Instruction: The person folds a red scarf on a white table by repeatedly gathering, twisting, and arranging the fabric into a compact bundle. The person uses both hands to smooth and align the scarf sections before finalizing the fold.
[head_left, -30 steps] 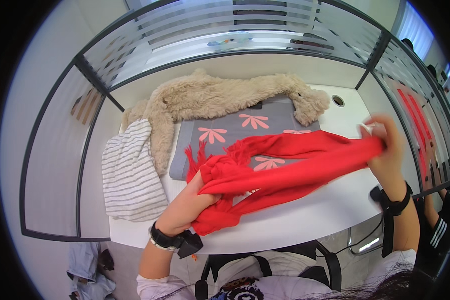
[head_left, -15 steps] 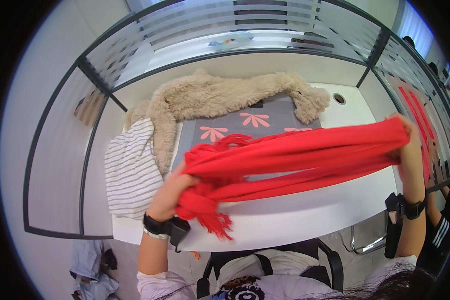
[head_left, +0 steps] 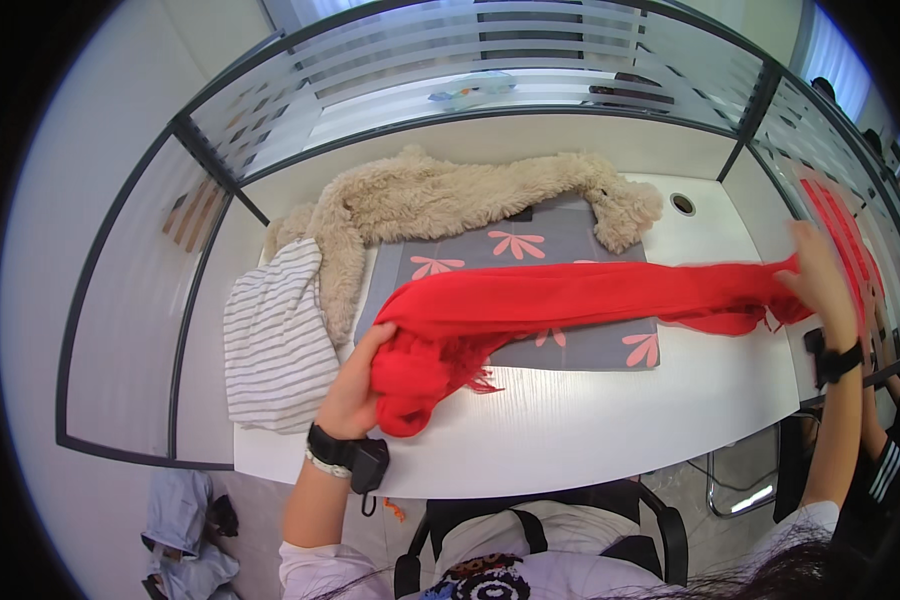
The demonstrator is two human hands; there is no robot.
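Observation:
A long red scarf (head_left: 570,295) with fringe stretches sideways in front of me, above the desk and a grey mat (head_left: 570,350) printed with pink flower shapes. My left hand (head_left: 355,390) is closed around its left end, where the cloth bunches and hangs in folds with fringe. At the other end, my right hand (head_left: 820,280) has gathered cloth between thumb and fingers; its fingers are slightly blurred. Behind the scarf lies a fluffy beige scarf-like piece (head_left: 450,195), bent down at both ends. A white cloth with dark stripes (head_left: 275,345) lies to the left, partly against the fluffy piece.
Framed partition panels (head_left: 120,330) enclose the white desk (head_left: 570,430) at the back and sides. A round cable hole (head_left: 683,204) is at the back right. Below the front edge is a black chair (head_left: 660,520). Another person's arm (head_left: 870,425) shows at far right.
The scarf's right end has dropped lower and its folded layers have come together into a narrower strip. My right hand has shifted its hold; the left end now hangs more bunched.

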